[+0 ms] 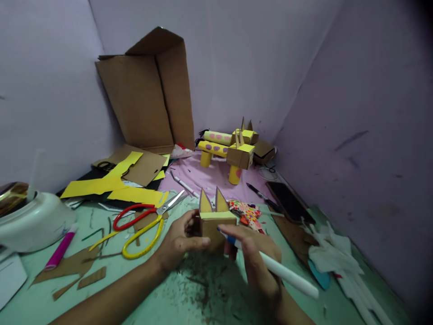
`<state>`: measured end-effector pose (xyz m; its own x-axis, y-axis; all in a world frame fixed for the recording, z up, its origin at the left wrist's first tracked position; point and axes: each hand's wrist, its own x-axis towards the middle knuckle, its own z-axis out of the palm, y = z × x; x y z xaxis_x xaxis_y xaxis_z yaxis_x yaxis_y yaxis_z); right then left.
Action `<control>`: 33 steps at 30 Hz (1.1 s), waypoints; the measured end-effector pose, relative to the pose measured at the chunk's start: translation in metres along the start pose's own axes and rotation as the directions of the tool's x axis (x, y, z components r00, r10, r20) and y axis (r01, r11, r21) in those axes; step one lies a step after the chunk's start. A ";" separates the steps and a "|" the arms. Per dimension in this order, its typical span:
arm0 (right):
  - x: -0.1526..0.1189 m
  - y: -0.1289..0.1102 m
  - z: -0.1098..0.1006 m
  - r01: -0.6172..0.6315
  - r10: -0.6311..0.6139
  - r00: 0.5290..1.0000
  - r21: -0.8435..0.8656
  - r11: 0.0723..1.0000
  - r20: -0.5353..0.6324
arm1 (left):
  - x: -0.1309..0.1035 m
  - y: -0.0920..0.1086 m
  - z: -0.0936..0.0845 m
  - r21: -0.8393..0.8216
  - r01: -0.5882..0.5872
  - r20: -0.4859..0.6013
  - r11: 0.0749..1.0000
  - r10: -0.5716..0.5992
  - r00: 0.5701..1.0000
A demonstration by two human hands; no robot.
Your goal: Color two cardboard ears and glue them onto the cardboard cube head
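My left hand (177,243) grips the left side of a small cardboard box (210,229) with a pale yellow top and two pointed ears. The ears are yellow inside with dark edges. In my right hand (259,259) is a white marker (292,276) with a blue section near its tip. Its tip is at the brown front face of the box, though I cannot tell whether it touches. Some right fingers curl beside the box's right side, partly hidden. Behind the box lies a colourful patterned piece of cloth (248,214).
Scissors (157,212) with red and yellow handles lie left of the box, near yellow paper strips (117,180). Two yellow cardboard animals (216,148) stand behind. A phone (290,201) and white plastic pieces (338,257) lie right; a white pot (43,225) and magenta marker (61,248) left.
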<state>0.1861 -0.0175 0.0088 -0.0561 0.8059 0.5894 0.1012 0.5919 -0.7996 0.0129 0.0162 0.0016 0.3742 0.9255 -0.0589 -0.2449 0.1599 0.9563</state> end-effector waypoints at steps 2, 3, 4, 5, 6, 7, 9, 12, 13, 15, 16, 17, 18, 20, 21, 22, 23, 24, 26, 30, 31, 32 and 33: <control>-0.001 0.003 0.002 -0.089 0.089 0.996 -0.036 0.995 -0.006 | 0.000 0.000 0.001 -0.011 0.011 -0.016 1.000 -0.012 1.000; -0.001 0.005 0.003 -0.138 0.137 0.990 -0.031 0.990 -0.012 | 0.001 -0.001 0.001 -0.017 0.016 -0.026 1.000 -0.017 1.000; -0.001 0.006 0.004 -0.173 0.173 0.985 -0.023 0.985 -0.020 | 0.001 -0.001 0.002 -0.022 0.018 -0.033 1.000 -0.019 0.999; -0.002 0.007 0.004 -0.192 0.191 0.981 -0.028 0.981 -0.037 | 0.001 -0.002 0.002 -0.026 0.020 -0.039 0.999 -0.021 0.999; -0.002 0.008 0.004 -0.196 0.192 0.979 -0.060 0.979 -0.068 | 0.002 -0.002 0.001 -0.027 0.020 -0.041 0.999 -0.021 0.999; -0.002 0.009 0.004 -0.189 0.178 0.980 -0.120 0.975 -0.094 | 0.002 -0.002 0.001 -0.023 0.019 -0.042 1.000 -0.020 0.999; -0.002 0.010 0.002 -0.152 0.122 0.984 -0.266 0.952 -0.127 | 0.002 -0.002 0.001 -0.018 0.014 -0.038 1.000 -0.015 0.999; -0.002 0.009 -0.001 -0.057 0.030 0.997 -0.383 0.922 -0.077 | 0.002 -0.002 0.000 -0.007 0.010 -0.035 1.000 -0.011 0.999; -0.001 0.008 -0.001 -0.026 0.006 0.999 -0.389 0.921 -0.054 | 0.002 -0.002 0.000 -0.005 0.011 -0.034 1.000 -0.012 0.999; -0.001 0.007 0.000 -0.006 -0.015 0.999 -0.383 0.924 -0.051 | 0.002 -0.003 -0.001 -0.001 0.017 -0.034 1.000 -0.017 0.999; 0.000 0.006 0.001 -0.008 -0.016 0.998 -0.375 0.927 -0.062 | 0.002 -0.003 -0.001 0.001 0.018 -0.032 1.000 -0.018 0.999; 0.000 0.005 0.003 -0.008 -0.019 0.997 -0.366 0.930 -0.071 | 0.002 -0.003 -0.001 0.001 0.019 -0.030 1.000 -0.019 0.999; 0.000 0.004 0.004 -0.005 -0.024 0.997 -0.358 0.934 -0.076 | 0.002 -0.004 -0.001 -0.001 0.019 -0.027 1.000 -0.019 0.999; 0.001 0.004 0.006 0.019 -0.050 0.995 -0.343 0.939 -0.083 | 0.001 -0.004 0.000 -0.008 0.014 -0.019 1.000 -0.015 1.000; 0.001 0.004 0.006 0.034 -0.064 0.995 -0.334 0.942 -0.081 | 0.001 -0.004 0.000 -0.014 0.013 -0.017 1.000 -0.014 1.000; 0.001 0.004 0.007 0.042 -0.073 0.994 -0.326 0.944 -0.084 | 0.001 -0.005 0.000 -0.021 0.014 -0.014 1.000 -0.014 1.000; 0.001 0.004 0.007 0.046 -0.080 0.992 -0.320 0.946 -0.094 | 0.001 -0.005 0.000 -0.028 0.015 -0.011 1.000 -0.015 1.000; 0.001 0.004 0.008 0.049 -0.085 0.991 -0.313 0.948 -0.104 | 0.002 -0.005 0.000 -0.031 0.015 -0.012 0.999 -0.015 1.000; 0.000 0.003 0.009 0.054 -0.089 0.990 -0.297 0.953 -0.108 | 0.002 -0.005 0.000 -0.029 0.015 -0.020 0.999 -0.016 1.000; -0.001 0.004 0.011 0.034 -0.064 0.994 -0.297 0.954 -0.090 | 0.004 -0.005 -0.001 -0.009 0.020 -0.033 1.000 -0.020 0.999; -0.001 0.004 0.011 0.034 -0.060 0.995 -0.304 0.952 -0.079 | 0.004 -0.005 -0.001 -0.002 0.024 -0.031 1.000 -0.024 0.999; -0.001 0.004 0.010 0.035 -0.060 0.996 -0.306 0.951 -0.070 | 0.004 -0.004 -0.001 0.005 0.026 -0.032 1.000 -0.026 0.999; -0.001 0.005 0.010 0.036 -0.059 0.996 -0.303 0.952 -0.069 | 0.003 -0.004 -0.001 0.011 0.027 -0.032 1.000 -0.026 0.999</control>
<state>0.1765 -0.0150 0.0033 0.0062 0.7666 0.6421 0.3954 0.5879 -0.7057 0.0147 0.0188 -0.0026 0.3518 0.9314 -0.0933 -0.2247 0.1808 0.9575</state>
